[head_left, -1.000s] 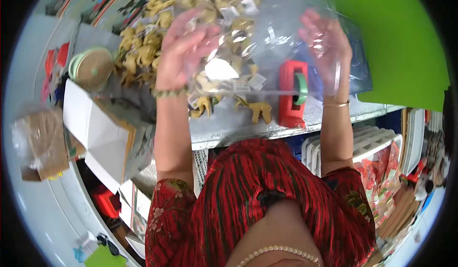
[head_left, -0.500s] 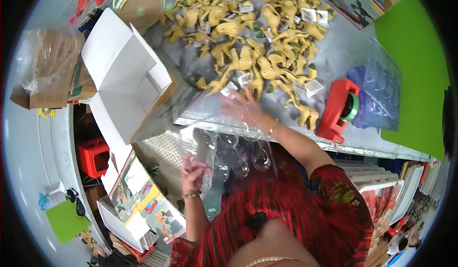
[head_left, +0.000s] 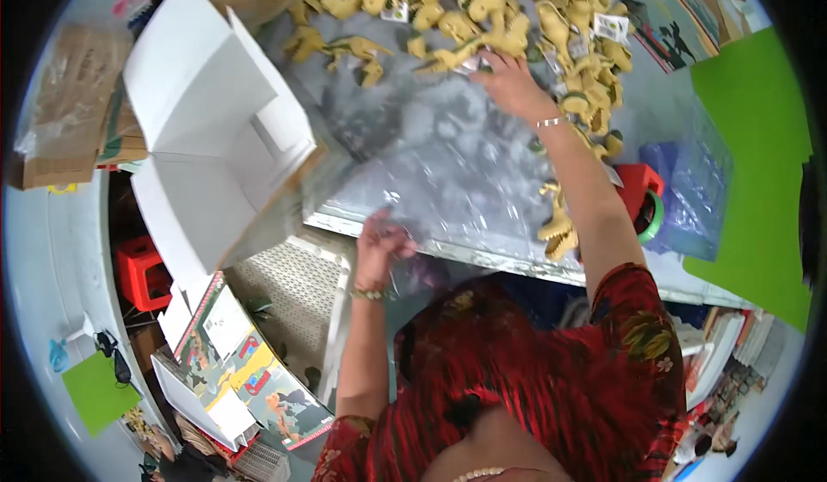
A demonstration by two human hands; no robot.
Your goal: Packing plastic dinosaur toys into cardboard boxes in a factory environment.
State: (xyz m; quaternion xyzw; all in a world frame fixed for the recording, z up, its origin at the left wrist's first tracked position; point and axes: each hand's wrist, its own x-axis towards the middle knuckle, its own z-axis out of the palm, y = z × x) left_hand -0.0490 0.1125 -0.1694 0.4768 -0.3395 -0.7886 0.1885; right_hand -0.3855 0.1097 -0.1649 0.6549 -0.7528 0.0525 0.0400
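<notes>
Take the open white box (head_left: 198, 206) as the mark: half a second ago the clear plastic (head_left: 465, 180) hung in front of the desk (head_left: 362, 103), to the box's right; now it lies on the desk on that same side, spread toward the front edge. The yellow dinosaur toys (head_left: 551, 30), which had reached close to that edge, now sit mostly farther back, beyond and to the right of the box, with a strand running forward on the far right. The left hand (head_left: 383, 245) is just right of the box at the desk's edge, its fingers curled by the plastic; I cannot tell whether they pinch it. The right hand (head_left: 517, 90) has gone deeper, well to the right of the box, fingers stretched onto a toy and its white tag; whether they grip is hidden. I judge that the work has turned from the plastic to the toys.
</notes>
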